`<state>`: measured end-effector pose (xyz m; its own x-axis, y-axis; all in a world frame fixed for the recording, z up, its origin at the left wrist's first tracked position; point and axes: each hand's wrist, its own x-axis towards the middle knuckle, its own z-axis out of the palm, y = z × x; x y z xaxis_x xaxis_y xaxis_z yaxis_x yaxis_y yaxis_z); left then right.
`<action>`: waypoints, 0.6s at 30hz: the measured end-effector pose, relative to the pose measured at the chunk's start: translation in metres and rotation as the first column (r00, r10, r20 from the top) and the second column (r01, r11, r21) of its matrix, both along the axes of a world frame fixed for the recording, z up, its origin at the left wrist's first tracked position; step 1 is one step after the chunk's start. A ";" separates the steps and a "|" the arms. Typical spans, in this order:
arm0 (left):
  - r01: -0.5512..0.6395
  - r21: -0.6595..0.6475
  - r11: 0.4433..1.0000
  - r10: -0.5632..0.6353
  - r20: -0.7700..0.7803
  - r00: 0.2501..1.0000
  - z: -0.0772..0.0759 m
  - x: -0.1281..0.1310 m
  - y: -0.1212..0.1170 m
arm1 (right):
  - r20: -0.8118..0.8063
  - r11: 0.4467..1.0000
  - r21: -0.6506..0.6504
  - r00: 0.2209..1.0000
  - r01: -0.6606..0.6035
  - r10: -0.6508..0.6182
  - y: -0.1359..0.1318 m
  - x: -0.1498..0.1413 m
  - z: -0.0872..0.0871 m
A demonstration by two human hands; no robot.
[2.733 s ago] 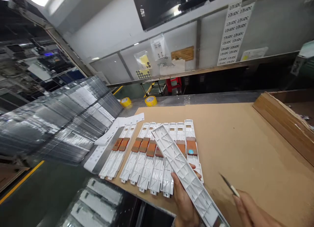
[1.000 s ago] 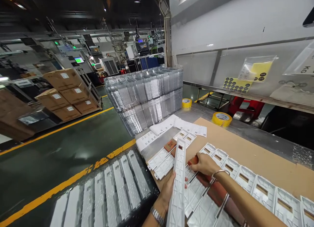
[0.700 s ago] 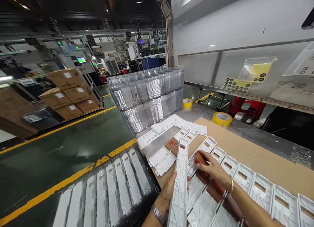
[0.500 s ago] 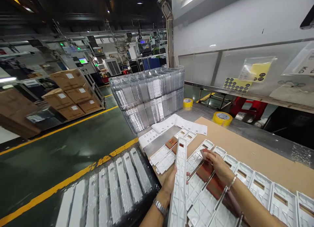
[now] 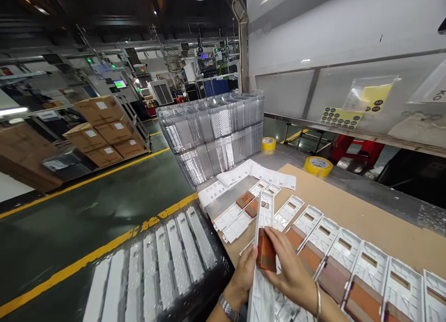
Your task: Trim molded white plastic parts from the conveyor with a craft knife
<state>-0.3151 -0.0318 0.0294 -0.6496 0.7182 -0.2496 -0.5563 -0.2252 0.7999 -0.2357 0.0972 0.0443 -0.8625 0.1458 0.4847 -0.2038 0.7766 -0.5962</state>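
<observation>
My left hand [image 5: 245,272] is closed around the edge of a long white ribbed plastic panel [image 5: 266,216], held tilted above the table. My right hand [image 5: 294,272] grips a flat orange-brown rectangular piece [image 5: 266,256] and presses it against the panel's ribbed face, below its small cut-out. Similar white panels [image 5: 310,218] lie in a row to the right, several with an orange-brown piece [image 5: 363,299] across them. To the left, another dark-lettered brown piece [image 5: 245,199] rests on two panels [image 5: 232,225].
White panels fill a tray [image 5: 158,261] at lower left. Stacked clear plastic trays [image 5: 216,131] stand behind printed label strips [image 5: 237,173]. Two yellow tape rolls [image 5: 318,166] sit beyond the cardboard sheet [image 5: 358,210]. Cartons [image 5: 99,113] stand across the floor.
My right hand has moved left from the row of panels, bringing an orange-brown piece onto the panel in my left hand. The held panel has shifted slightly right.
</observation>
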 end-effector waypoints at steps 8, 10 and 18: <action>0.109 0.040 0.993 -0.099 -0.201 0.974 0.019 0.014 -0.005 | 0.084 0.988 -0.120 0.993 0.095 -0.086 -0.005 0.015 0.001; 0.134 0.036 0.990 -0.122 -0.233 0.965 0.028 0.020 -0.010 | 0.138 0.954 -0.209 0.972 0.214 -0.188 -0.006 0.013 0.009; 0.002 -0.107 0.994 -0.041 -0.364 0.930 0.042 0.045 -0.027 | 0.306 0.756 -0.421 0.863 0.501 -0.402 -0.048 -0.004 0.032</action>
